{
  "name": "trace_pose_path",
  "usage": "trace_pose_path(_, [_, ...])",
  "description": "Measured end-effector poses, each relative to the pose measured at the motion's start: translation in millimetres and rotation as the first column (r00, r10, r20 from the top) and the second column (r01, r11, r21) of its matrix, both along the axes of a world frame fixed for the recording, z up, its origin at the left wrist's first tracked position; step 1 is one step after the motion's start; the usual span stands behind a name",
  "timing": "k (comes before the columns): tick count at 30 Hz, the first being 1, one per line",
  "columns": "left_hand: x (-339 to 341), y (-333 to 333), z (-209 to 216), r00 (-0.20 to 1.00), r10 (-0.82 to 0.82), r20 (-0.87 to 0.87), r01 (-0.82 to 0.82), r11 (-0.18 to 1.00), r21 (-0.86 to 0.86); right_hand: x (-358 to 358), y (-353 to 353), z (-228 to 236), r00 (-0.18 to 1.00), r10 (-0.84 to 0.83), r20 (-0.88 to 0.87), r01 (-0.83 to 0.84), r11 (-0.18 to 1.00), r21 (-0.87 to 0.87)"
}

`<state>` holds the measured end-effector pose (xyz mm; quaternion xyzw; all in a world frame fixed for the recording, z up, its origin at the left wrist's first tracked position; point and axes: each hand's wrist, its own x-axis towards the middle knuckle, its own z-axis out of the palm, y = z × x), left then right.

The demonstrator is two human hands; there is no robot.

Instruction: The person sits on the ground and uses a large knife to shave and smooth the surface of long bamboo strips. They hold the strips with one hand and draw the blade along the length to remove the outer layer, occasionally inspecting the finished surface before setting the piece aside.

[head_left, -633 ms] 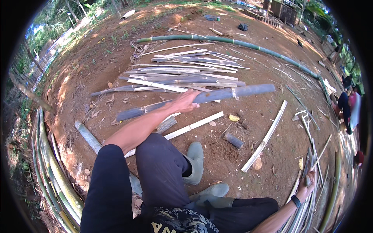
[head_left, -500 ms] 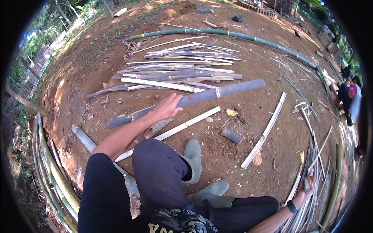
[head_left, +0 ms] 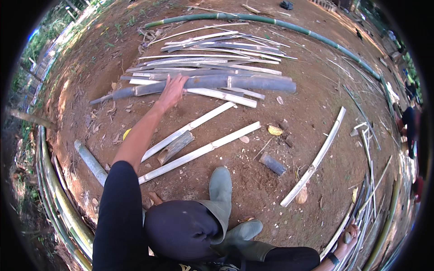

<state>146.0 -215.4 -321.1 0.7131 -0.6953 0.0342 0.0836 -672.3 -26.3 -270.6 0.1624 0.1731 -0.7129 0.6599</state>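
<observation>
My left hand [head_left: 173, 91] reaches forward with its fingers closed over a thick, dark grey bamboo pole [head_left: 253, 83]. The pole lies across the near side of a pile of split bamboo strips [head_left: 205, 62]. At the lower right, my right hand [head_left: 348, 238] is wrapped round a handle with a rounded end [head_left: 347, 236]; whatever extends from it is hidden. This hand is beside a heap of thin bamboo strips [head_left: 371, 198].
Two pale split strips [head_left: 199, 151] and a short dark bamboo piece [head_left: 176, 147] lie before my boots [head_left: 220, 185]. Another strip [head_left: 314, 160] and a bamboo stub [head_left: 272, 163] are to the right. Long poles [head_left: 68, 198] line the left; a green pole [head_left: 266, 20] spans the far side.
My left hand has moved forward and left with the dark bamboo pole, from over the near ground onto the pile of strips. My right hand keeps its hold at the lower right.
</observation>
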Motion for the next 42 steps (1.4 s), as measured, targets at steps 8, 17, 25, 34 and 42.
trace_pose_path(8, [-11.7, -31.2, -58.1, 0.777, 0.488, -0.397, -0.567, 0.816, -0.108, 38.1, -8.5, 16.6, 0.968, 0.135, -0.212, -0.133, 0.991, 0.027])
trace_pose_path(17, [-119.9, 168.5, -125.8, 0.697, 0.180, -0.694, -0.190, 0.980, 0.063, 89.9, -13.4, 35.2, 0.563, 0.148, -0.813, 0.136, 0.954, 0.267])
trace_pose_path(25, [-138.4, 257.4, -111.8, 0.569, 0.457, -0.684, -0.225, 0.886, 0.404, 17.3, -0.3, 1.1, 0.908, 0.032, -0.419, 0.088, 0.961, 0.264])
trace_pose_path(34, [-104.2, 303.7, -149.9, 0.642, 0.488, -0.591, -0.426, 0.868, 0.254, -28.2, -7.1, -43.0, 0.891, 0.008, -0.454, 0.110, 0.966, 0.233])
trace_pose_path(42, [-94.6, 309.2, -141.2, 0.458, 0.563, -0.688, -0.496, 0.804, 0.327, -31.1, -15.4, -38.8, 0.960, 0.090, -0.266, -0.045, 0.985, 0.169])
